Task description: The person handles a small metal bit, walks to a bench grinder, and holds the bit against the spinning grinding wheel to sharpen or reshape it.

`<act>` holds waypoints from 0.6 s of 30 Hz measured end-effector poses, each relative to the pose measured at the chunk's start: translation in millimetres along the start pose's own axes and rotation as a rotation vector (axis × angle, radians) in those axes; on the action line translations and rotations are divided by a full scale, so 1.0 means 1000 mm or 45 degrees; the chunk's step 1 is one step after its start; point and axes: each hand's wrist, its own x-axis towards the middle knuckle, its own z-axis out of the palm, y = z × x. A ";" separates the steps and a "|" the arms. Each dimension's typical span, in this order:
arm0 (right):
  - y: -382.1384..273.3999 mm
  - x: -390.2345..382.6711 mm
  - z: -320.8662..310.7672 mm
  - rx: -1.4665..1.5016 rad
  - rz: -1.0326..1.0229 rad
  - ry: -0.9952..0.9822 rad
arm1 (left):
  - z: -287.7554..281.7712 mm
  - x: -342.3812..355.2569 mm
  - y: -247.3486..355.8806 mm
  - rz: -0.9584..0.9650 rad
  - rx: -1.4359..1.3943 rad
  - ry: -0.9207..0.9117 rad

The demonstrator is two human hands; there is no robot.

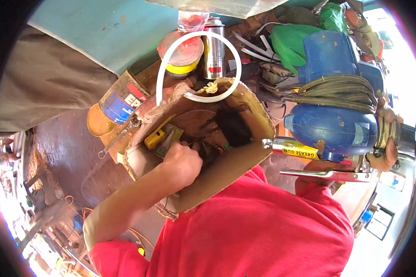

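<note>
My left hand [182,164] reaches into an open, worn cardboard box [222,182], its fingers curled among small items beside a yellow tool [154,140]; what they hold, if anything, is hidden. At the right, my right hand [384,154] is closed round a grease gun [295,147] with a chrome lever and a yellow label. The gun lies across the front of a blue machine [327,127], with its nozzle at the box's right edge. A white hose [238,69] loops up above the box.
A red-lidded tub [184,48], a spray can [213,55] and a dented tin [121,101] stand behind and left of the box. A spanner [116,141] is by its left side. Coiled cable [333,92] and green plastic [284,46] are at the back right; a brown cloth [46,78] hangs left.
</note>
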 end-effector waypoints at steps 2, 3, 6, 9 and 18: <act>-0.003 0.002 -0.005 -0.034 -0.011 0.012 | 0.002 -0.006 -0.010 0.002 -0.128 0.162; -0.003 0.003 -0.009 -0.006 0.000 -0.057 | -0.003 -0.007 -0.020 0.013 -0.209 0.085; 0.004 0.002 -0.009 0.040 0.034 -0.098 | 0.018 -0.025 -0.041 0.099 -0.408 0.589; -0.003 0.001 -0.005 0.039 0.042 -0.079 | 0.018 -0.033 -0.029 -0.216 -0.352 0.680; 0.000 0.010 0.019 0.306 -0.083 -0.048 | 0.006 0.002 -0.044 -0.405 -0.246 0.190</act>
